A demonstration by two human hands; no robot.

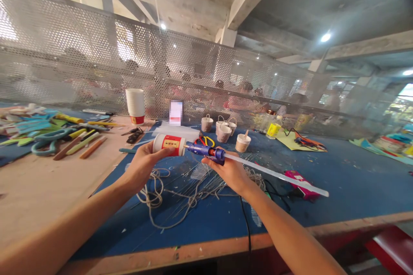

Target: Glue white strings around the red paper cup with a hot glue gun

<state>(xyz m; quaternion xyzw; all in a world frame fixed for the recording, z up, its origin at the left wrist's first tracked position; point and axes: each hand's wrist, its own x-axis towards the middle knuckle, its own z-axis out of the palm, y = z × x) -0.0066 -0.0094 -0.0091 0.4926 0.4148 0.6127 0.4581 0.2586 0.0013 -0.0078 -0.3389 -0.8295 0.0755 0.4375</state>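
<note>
My left hand (145, 160) is closed round a red and white paper cup (160, 142), held on its side above the blue table. In my right hand (230, 172) is a blue hot glue gun (206, 152), its nozzle at the cup's right end; whether it touches I cannot tell. From the gun's back a long white glue stick (284, 176) juts out to the right. Beneath both hands lies a loose tangle of grey cord (190, 202) among thin wires. Scissors with red and yellow handles (206, 140) rest just behind the gun.
A stack of paper cups (134, 105) stands at the back left. Several small cord-wrapped cups (223, 133) sit behind the gun. Large teal scissors (48, 142) lie left, a pink box (301, 184) right, and a bottle (274, 129) farther back. A perforated metal screen (180, 64) borders the table.
</note>
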